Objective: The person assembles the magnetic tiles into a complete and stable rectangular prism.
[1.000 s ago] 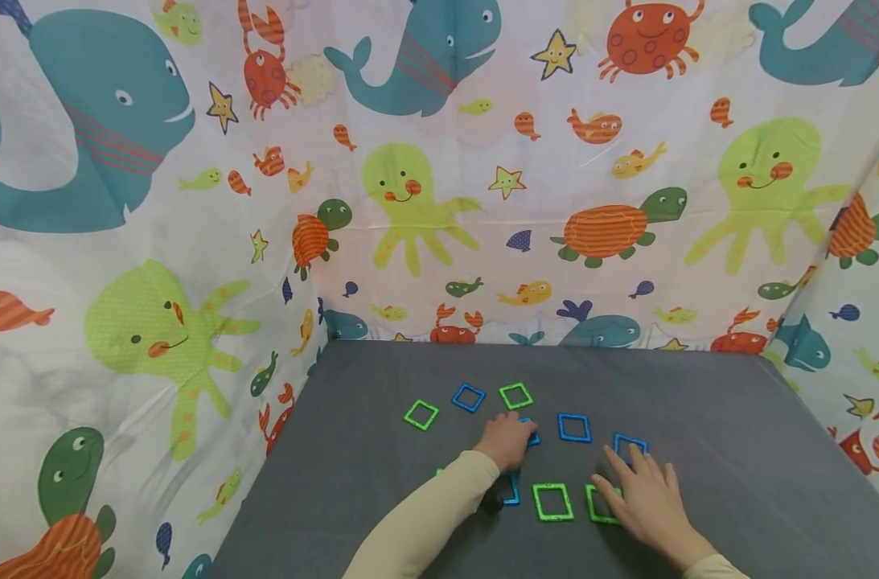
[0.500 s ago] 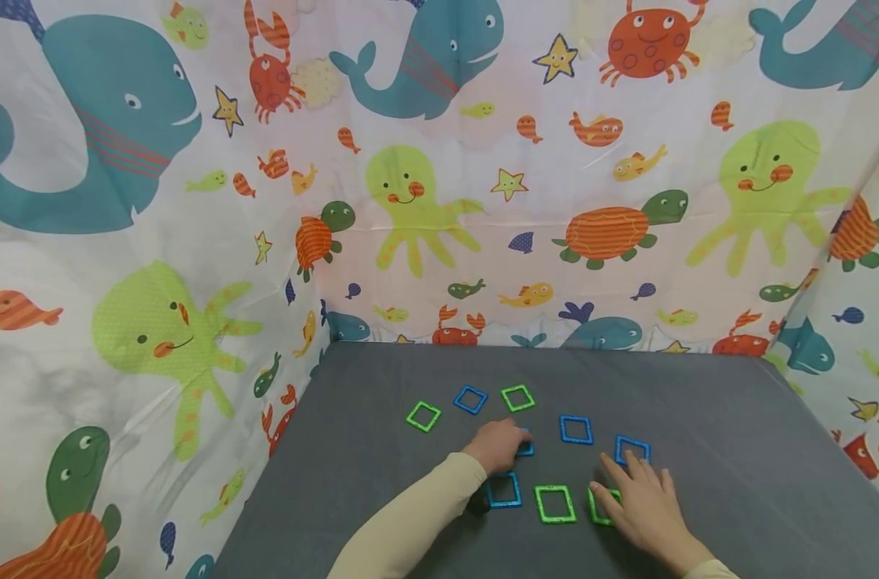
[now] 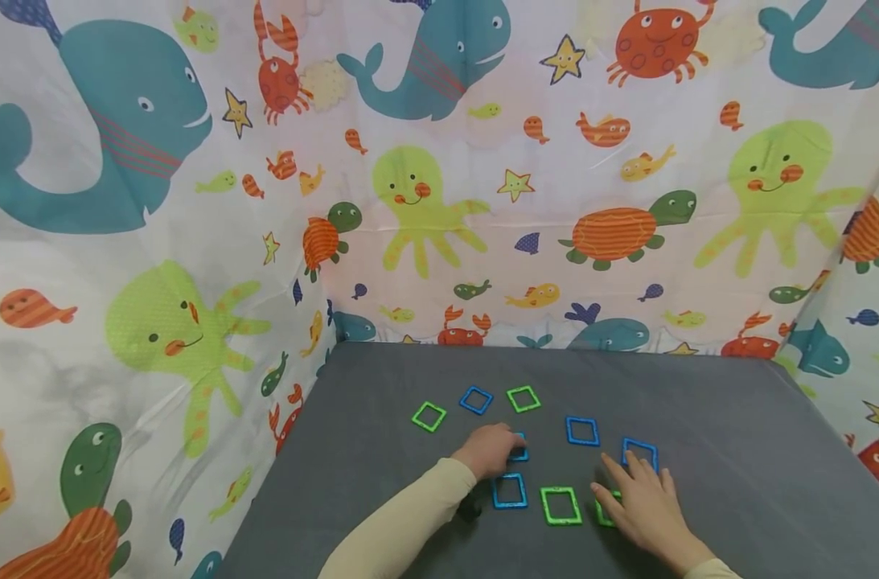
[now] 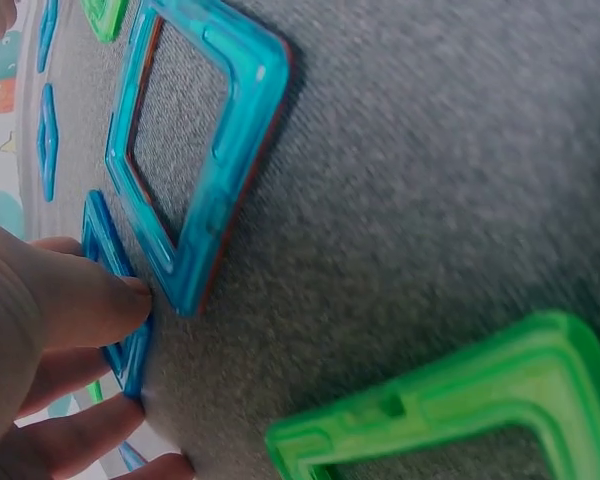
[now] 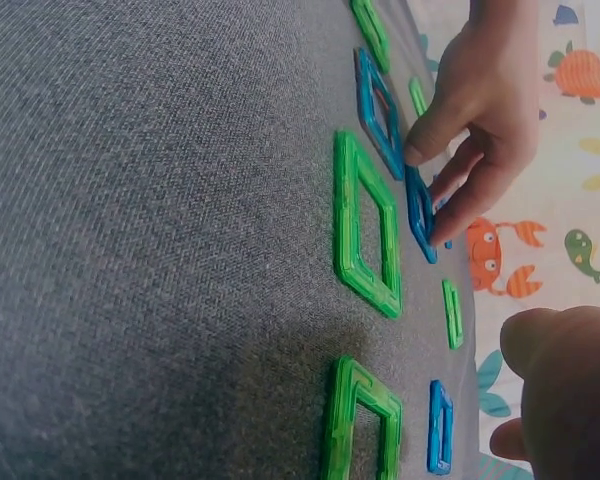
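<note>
My left hand point(image 3: 488, 450) pinches a blue square magnetic tile point(image 3: 522, 455) low at the mat, thumb on the near side and fingers beyond. The right wrist view shows this grip on the open-frame tile point(image 5: 416, 205) from the side. Just nearer lies another blue square tile point(image 3: 510, 505), apart from the held one and large in the left wrist view. My right hand point(image 3: 647, 503) has its fingers spread and relaxed, holding nothing. It partly covers a green square tile point(image 3: 607, 521), and its fingertips reach a blue tile point(image 3: 640, 441); contact cannot be told.
A green tile point(image 3: 548, 507) lies between the hands. Farther back are green point(image 3: 428, 404), blue point(image 3: 476, 388), green point(image 3: 523, 388) and blue point(image 3: 582, 419) tiles. Another green tile point(image 4: 400, 400) lies under the left forearm. A sea-animal cloth point(image 3: 439, 241) surrounds the grey mat point(image 3: 714, 402).
My left hand has drawn the held blue tile leftward and nearer, toward the other blue tile, which shows more fully now. My right hand has hardly moved.
</note>
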`<state>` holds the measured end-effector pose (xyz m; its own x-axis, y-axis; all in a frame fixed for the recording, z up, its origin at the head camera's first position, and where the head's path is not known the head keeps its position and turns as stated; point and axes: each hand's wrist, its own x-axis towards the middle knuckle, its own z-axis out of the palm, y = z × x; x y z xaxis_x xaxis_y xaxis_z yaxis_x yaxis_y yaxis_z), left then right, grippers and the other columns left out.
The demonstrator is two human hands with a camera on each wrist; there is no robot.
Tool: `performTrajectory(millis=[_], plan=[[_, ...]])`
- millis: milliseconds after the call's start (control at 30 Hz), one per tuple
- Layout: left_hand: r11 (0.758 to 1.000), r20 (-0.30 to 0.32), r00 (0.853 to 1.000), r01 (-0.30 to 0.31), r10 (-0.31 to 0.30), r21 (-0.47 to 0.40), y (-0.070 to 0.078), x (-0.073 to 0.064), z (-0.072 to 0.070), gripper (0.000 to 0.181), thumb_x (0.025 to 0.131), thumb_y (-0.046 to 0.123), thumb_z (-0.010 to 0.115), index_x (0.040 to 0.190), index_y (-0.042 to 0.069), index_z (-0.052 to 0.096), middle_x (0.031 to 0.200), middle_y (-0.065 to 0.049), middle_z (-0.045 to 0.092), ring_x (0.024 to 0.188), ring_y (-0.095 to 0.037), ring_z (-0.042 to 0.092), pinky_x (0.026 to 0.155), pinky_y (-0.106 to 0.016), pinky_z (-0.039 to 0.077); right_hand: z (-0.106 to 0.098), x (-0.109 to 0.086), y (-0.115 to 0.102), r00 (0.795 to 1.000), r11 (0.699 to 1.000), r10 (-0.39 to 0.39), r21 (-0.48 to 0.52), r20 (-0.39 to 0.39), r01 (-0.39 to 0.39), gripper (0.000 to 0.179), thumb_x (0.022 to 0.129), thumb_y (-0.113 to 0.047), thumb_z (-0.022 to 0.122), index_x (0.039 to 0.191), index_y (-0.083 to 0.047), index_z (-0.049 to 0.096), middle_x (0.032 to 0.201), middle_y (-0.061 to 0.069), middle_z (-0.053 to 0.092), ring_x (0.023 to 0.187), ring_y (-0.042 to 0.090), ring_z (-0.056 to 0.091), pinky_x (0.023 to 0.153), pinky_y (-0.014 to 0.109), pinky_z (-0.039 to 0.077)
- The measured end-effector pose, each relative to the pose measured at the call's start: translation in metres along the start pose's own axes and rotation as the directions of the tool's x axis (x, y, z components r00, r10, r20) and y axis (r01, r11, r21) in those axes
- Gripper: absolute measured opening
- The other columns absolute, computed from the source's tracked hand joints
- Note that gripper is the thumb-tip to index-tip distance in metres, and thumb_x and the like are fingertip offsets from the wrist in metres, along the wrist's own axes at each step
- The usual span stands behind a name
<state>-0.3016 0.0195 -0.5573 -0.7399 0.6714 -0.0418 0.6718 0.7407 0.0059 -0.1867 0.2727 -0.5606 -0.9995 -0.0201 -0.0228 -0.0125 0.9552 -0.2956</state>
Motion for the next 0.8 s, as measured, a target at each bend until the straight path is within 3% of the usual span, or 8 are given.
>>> performTrajectory(millis=[267,400,567,800], plan=[[1.000,-0.019,1.000,0.001,-0.001,-0.006,-0.005,-0.005,0.001,0.041,0.094,0.010,0.071,0.127,0.033,0.072,0.119,0.005,0.071,0.111,-0.011,0.066,0.091,-0.025,0.055,0.000,-0.002,-0.002,1.000,1.000,-0.007,0.012,-0.012,0.007,0.065,0.099,-0.053,0.057,0.146,-0.008,0.055,0.148,0.040,0.043,0.134,0.066,0.038,0.104,0.083,0.021],[1.000,-0.026,1.000,0.005,-0.005,0.005,-0.005,-0.005,0.003,0.040,0.094,0.011,0.071,0.127,0.033,0.072,0.118,0.006,0.071,0.110,-0.010,0.066,0.090,-0.025,0.055,0.000,0.000,-0.001,0.998,0.999,-0.031,-0.011,-0.054,0.031,0.063,0.097,-0.050,0.063,0.143,-0.008,0.058,0.145,0.039,0.047,0.131,0.065,0.042,0.102,0.083,0.024],[1.000,-0.043,0.999,-0.003,0.004,0.013,-0.006,-0.004,0.005,0.039,0.094,0.009,0.070,0.125,0.033,0.073,0.116,0.006,0.072,0.107,-0.010,0.067,0.089,-0.025,0.055,-0.004,0.008,0.000,0.987,0.997,-0.077,-0.041,-0.139,0.072,0.059,0.092,-0.042,0.071,0.138,-0.007,0.062,0.139,0.037,0.054,0.127,0.060,0.049,0.099,0.081,0.030],[1.000,-0.033,0.999,0.008,-0.008,0.013,-0.005,-0.004,0.004,0.039,0.094,0.010,0.069,0.126,0.033,0.073,0.122,0.004,0.071,0.110,-0.012,0.068,0.091,-0.026,0.055,-0.014,0.023,-0.004,0.978,0.992,-0.125,-0.049,-0.164,0.119,0.055,0.090,-0.032,0.075,0.136,-0.005,0.063,0.136,0.037,0.056,0.121,0.057,0.055,0.098,0.080,0.033]])
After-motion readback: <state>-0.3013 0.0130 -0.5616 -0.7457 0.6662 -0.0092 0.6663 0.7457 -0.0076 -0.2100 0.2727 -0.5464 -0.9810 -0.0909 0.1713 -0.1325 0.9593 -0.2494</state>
